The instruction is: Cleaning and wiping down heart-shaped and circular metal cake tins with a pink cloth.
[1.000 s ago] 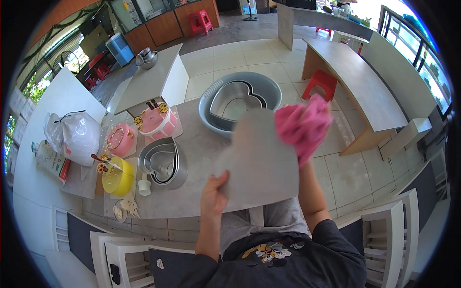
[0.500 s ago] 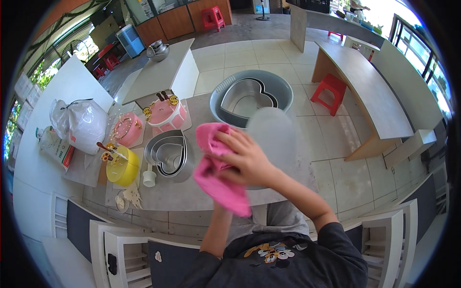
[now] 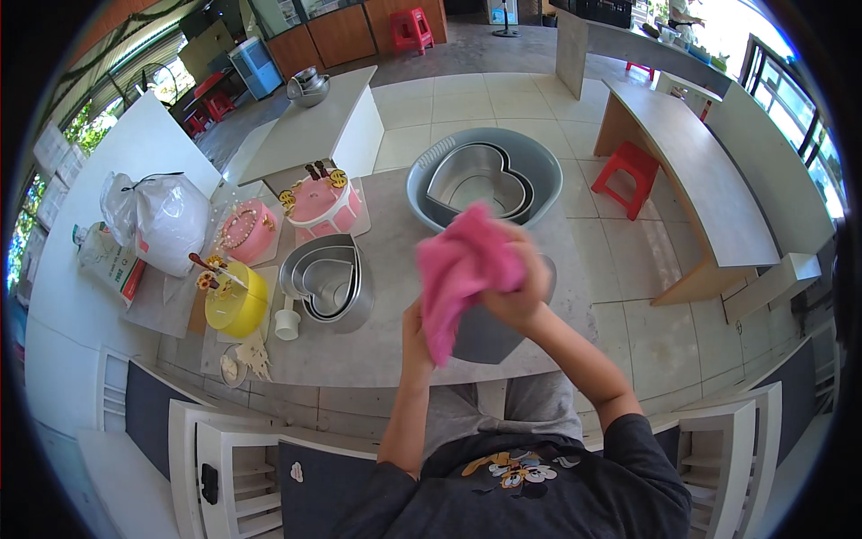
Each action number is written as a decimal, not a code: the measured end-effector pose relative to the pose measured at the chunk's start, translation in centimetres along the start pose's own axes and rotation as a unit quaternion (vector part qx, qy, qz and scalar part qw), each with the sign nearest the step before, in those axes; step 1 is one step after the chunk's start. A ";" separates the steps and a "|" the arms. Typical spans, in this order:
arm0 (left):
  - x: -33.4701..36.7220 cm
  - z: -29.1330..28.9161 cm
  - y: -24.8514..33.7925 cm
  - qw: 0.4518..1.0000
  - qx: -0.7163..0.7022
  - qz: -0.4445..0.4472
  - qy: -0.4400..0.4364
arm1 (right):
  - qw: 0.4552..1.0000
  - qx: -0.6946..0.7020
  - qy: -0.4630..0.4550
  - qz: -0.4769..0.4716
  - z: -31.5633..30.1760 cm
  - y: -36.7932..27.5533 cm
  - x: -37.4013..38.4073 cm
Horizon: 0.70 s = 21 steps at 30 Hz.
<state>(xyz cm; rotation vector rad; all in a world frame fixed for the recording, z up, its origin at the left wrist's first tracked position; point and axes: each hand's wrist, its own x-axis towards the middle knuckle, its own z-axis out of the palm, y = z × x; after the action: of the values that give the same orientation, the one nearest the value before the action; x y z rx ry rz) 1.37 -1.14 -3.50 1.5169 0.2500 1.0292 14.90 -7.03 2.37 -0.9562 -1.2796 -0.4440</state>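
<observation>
A crumpled pink cloth (image 3: 462, 265), smeared by motion, is bunched in my right hand (image 3: 525, 292), whose fingers close round it. Beneath and behind the cloth is a grey metal cake pan (image 3: 489, 340), tilted above the near side of the table; the cloth and my right hand cover much of it. My left hand (image 3: 416, 340) grips the pan at its left side, with most of its fingers hidden by the cloth. To the left, nested heart-shaped cake pans (image 3: 359, 296) stand on the table.
More heart-shaped pans (image 3: 521, 199) sit in a grey-blue basin (image 3: 417, 193) at the table's far side. A yellow cake (image 3: 235, 310), two pink cakes (image 3: 325, 205), a white cup (image 3: 286, 325) and a filled plastic bag (image 3: 171, 225) stand left. A red stool (image 3: 628, 171) is right.
My right hand with the cloth has moved right and the cloth has bunched up. The pan has turned, its pale round face giving way to a grey side. My left hand shows more.
</observation>
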 end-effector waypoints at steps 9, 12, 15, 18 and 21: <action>0.7 1.9 2.6 0.994 -0.050 0.001 0.097 | 0.974 -0.166 -0.153 -0.027 1.7 -0.9 -3.7; -0.1 2.0 3.1 0.959 -0.194 -0.121 0.167 | 0.985 -0.151 -0.059 0.067 0.5 3.3 -1.2; -1.5 1.7 2.8 0.975 -0.116 -0.083 0.174 | 0.982 -0.122 0.001 0.146 0.2 3.4 -1.8; -0.6 3.4 4.4 0.971 -0.140 -0.056 0.184 | 0.994 -0.036 -0.079 0.066 1.7 -0.6 -5.3; 0.4 5.0 6.0 0.950 -0.171 -0.102 0.240 | 0.991 -0.104 -0.077 -0.016 1.7 -0.1 -7.9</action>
<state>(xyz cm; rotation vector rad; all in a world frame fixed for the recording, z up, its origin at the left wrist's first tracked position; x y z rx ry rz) 2.80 -5.80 2.63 0.8942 0.5277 1.1932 11.65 -7.47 -4.97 -1.1646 -1.4098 -0.5445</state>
